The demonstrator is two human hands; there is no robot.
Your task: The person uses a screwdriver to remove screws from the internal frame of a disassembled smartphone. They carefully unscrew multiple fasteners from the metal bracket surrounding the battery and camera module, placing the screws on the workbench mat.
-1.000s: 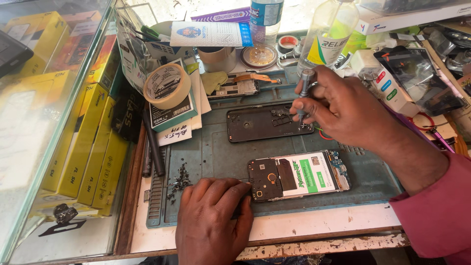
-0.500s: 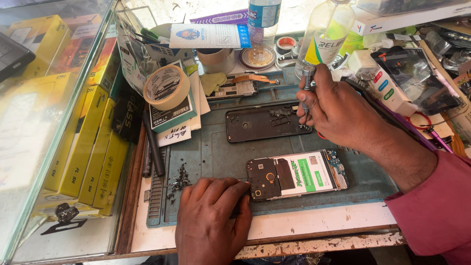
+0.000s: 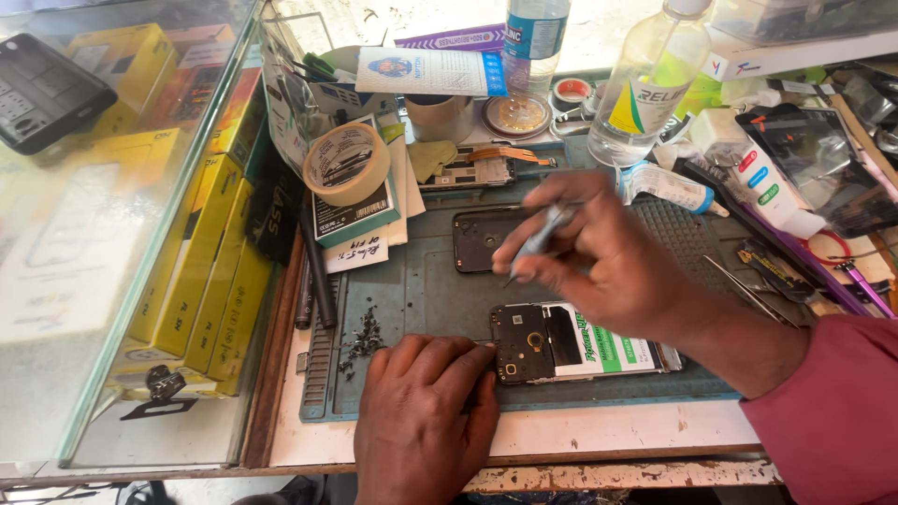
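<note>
Looking down on a cluttered repair bench beside a glass display case, working over a grey-green rubber work mat at the bench's near edge.

Pressing the left hand flat on the mat, fingers together and slightly curled, fingertips touching the left end of the opened black mobile phone with the white and green battery. Pinching a slim grey metal hand tool between thumb and fingers of the right hand, tip pointing down and leftward, hovering just beyond the phone's far edge; whether the tip is touching the mat cannot be told.

Lying crosswise in front of both hands, long axis running left to right, camera end toward the left hand, battery end under the right wrist. Sitting nearer the left hand, which is touching it; staying apart from the tool tip, which is hanging above and slightly behind the camera end.

Resting just beyond the right hand, a detached black plastic back cover, partly hidden by the fingers. Lying left of the left hand, a small heap of dark screws. Standing farther off, a roll of tan tape and a clear plastic bottle.
</note>
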